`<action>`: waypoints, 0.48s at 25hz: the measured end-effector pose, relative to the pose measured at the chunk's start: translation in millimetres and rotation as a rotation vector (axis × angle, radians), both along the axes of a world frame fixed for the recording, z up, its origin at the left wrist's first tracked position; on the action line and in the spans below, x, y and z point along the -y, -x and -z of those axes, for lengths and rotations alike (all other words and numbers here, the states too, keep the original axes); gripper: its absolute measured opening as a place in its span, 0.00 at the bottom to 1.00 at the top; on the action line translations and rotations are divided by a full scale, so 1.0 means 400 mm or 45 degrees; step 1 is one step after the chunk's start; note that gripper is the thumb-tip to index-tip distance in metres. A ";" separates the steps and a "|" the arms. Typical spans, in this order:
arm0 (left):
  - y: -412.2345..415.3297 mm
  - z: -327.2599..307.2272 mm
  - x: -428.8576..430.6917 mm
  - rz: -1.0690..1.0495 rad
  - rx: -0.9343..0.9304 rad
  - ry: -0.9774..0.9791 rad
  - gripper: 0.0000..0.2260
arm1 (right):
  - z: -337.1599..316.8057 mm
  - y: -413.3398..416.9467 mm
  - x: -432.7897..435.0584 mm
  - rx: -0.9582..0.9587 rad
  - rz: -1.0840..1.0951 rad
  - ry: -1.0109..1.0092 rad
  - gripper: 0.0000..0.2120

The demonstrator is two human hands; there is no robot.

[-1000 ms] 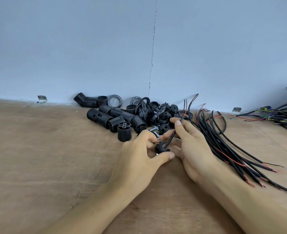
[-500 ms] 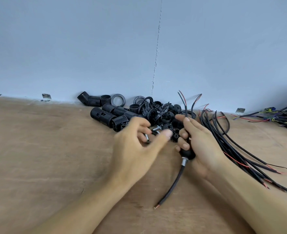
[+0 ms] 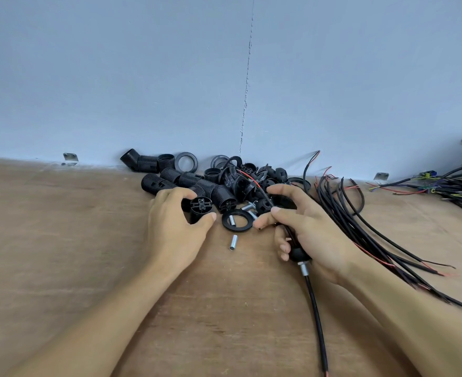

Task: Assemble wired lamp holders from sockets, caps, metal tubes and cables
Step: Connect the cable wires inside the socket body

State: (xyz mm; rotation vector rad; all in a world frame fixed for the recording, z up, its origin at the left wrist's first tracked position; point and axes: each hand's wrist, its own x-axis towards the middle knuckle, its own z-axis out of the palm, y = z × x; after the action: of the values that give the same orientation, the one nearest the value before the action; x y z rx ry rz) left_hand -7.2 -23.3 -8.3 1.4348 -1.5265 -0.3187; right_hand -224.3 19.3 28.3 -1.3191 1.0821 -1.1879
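At the near edge of the parts pile on the worktop (image 3: 61, 268), the left grip (image 3: 174, 227) curled round an upright socket (image 3: 200, 209), terminals up. The right grip (image 3: 311, 229) pinched the cable (image 3: 314, 303) leads, with the cap (image 3: 297, 253) and metal tube (image 3: 302, 269) threaded on. Likely this kept the wires ready for wiring in.

Your plywood bench (image 3: 61, 254), items lying on it:
- one heap of black threaded sockets (image 3: 181, 178) and caps (image 3: 265, 174), against the back wall (image 3: 143, 77);
- one socket insert (image 3: 200, 209), upright, just in front of the heap;
- one black ring (image 3: 236, 228), flat, with a metal tube (image 3: 231, 213) inside it;
- a second tube (image 3: 233, 242), loose, just nearer you;
- black cables (image 3: 374, 232), fanned out to your right;
- coloured wires (image 3: 455, 186), far right;
- one capped cable (image 3: 315, 308), trailing toward you.
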 end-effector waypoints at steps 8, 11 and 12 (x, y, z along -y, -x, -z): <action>0.078 -0.047 -0.147 0.643 0.049 0.211 0.15 | 0.017 0.041 0.016 -0.361 0.051 0.148 0.08; 0.102 -0.029 -0.170 0.888 0.260 0.139 0.15 | 0.025 0.058 0.018 -0.589 0.140 0.304 0.05; 0.101 -0.025 -0.167 0.902 0.256 0.107 0.15 | 0.029 0.064 0.019 -0.704 0.184 0.372 0.04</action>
State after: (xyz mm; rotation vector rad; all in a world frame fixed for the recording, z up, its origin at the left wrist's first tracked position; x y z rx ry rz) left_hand -47.8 43.5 1.8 0.8346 -2.1612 -0.5324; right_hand -250.0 11.8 16.7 -1.8938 1.4510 -1.1440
